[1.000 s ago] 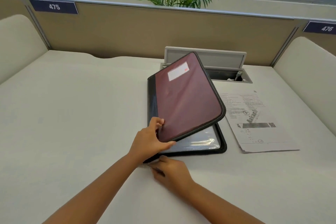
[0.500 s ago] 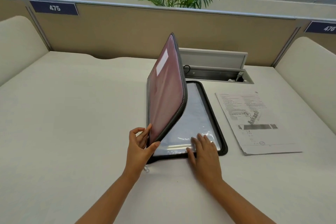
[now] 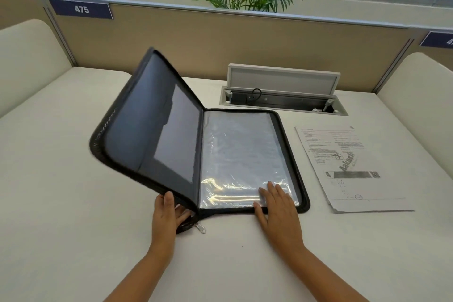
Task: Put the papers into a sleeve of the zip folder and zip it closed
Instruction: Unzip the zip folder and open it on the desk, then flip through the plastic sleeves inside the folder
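Observation:
The zip folder (image 3: 157, 135) lies open in the middle of the white desk, its dark inner cover tilted up to the left. My left hand (image 3: 166, 213) grips the cover's near edge, thumb on top. Clear plastic sleeves (image 3: 240, 154) fill the right half, lying flat. My right hand (image 3: 277, 206) rests flat on the sleeves' near right corner, fingers spread. A metal zip pull (image 3: 201, 228) lies at the near end of the spine. The printed papers (image 3: 348, 167) sit in a stack on the desk to the right of the folder, untouched.
An open cable tray (image 3: 282, 100) with a raised lid is set into the desk behind the folder. A tan partition (image 3: 220, 39) with numbered tags runs along the back. Cream side panels (image 3: 29, 56) stand at left and right. Plants stand beyond the partition.
The cover has swung from nearly shut, through upright, over to the left, showing its dark inside. My right hand moved from under the front edge onto the sleeves.

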Demonstrator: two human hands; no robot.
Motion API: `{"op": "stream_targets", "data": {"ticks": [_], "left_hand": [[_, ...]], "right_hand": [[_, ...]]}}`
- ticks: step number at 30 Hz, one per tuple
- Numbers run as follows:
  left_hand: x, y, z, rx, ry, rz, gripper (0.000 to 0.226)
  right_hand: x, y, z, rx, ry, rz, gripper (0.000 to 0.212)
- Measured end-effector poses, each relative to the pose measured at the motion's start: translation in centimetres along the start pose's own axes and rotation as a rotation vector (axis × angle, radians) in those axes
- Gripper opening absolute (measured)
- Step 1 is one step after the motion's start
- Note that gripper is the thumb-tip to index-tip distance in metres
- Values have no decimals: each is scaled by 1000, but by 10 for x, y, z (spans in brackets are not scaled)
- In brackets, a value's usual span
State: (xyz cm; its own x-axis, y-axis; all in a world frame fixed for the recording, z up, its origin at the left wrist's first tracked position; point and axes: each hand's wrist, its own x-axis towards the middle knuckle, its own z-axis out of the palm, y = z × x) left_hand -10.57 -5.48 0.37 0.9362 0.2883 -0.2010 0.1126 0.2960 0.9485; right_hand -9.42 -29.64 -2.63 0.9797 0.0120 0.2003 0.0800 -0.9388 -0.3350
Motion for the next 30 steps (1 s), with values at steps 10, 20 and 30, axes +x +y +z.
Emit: {"op": "stream_targets", "data": {"ticks": [10, 20, 30], "left_hand": [[10, 17, -34, 246, 132, -371, 45], [-8, 28, 8, 445, 32, -167, 47], [12, 17, 68, 1003, -189, 462, 30]], "right_hand": [[-1, -1, -2, -1, -18, -19, 64], [0, 8, -3, 12, -35, -89, 70], [15, 64, -35, 239, 18, 217, 65]]}}
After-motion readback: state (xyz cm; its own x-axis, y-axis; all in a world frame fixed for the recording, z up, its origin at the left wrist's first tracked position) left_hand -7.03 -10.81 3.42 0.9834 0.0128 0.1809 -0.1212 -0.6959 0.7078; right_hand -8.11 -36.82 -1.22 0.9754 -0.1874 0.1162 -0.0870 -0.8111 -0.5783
